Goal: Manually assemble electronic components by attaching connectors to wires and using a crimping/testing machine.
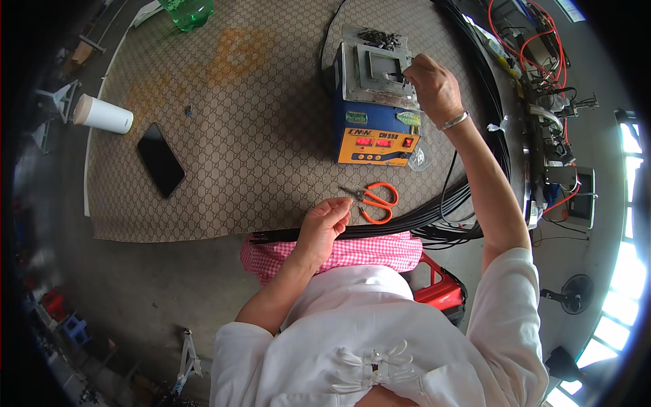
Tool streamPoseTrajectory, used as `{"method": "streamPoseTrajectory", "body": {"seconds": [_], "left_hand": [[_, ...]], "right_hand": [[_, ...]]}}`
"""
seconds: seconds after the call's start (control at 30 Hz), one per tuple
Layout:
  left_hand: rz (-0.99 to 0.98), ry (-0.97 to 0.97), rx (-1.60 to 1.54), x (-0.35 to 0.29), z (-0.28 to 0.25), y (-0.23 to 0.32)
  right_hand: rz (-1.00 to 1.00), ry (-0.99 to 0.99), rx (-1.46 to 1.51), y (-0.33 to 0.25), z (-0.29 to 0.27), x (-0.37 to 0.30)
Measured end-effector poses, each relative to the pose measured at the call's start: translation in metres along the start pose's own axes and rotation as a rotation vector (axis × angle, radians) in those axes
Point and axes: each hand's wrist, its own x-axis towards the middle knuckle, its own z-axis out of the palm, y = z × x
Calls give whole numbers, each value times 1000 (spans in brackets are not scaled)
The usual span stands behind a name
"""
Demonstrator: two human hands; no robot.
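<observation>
A blue and orange solder pot (374,154) with a square metal basin on top stands on the patterned table cover. Over the right side of its basin is my right hand (434,87), fingers closed, with a small dark piece just under the fingertips; what exactly they grip is too small to name. My left hand (327,227) is at the table's front edge, thumb and fingers pinched together. Whether anything is in that pinch cannot be made out. Just beyond it lie orange-handled scissors (384,195), their blades pointing left toward my fingertips.
Dark scraps (380,39) lie at the pot's far rim. Black cable (468,193) curves along the table's right and front edges. To the left lie a black phone (161,161) and a white tumbler (108,115) on its side. A green bottle (190,12) is at the back.
</observation>
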Motion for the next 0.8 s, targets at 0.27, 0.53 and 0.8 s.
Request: {"method": "streamPoseTrajectory", "body": {"seconds": [0.27, 0.53, 0.8], "left_hand": [[2, -5, 1, -1, -1, 0], [0, -7, 7, 1, -2, -2], [-5, -11, -1, 2, -2, -1]], "right_hand": [[9, -16, 28, 1, -7, 5], [19, -87, -12, 4, -6, 8], [5, -93, -32, 2, -8, 11]]}}
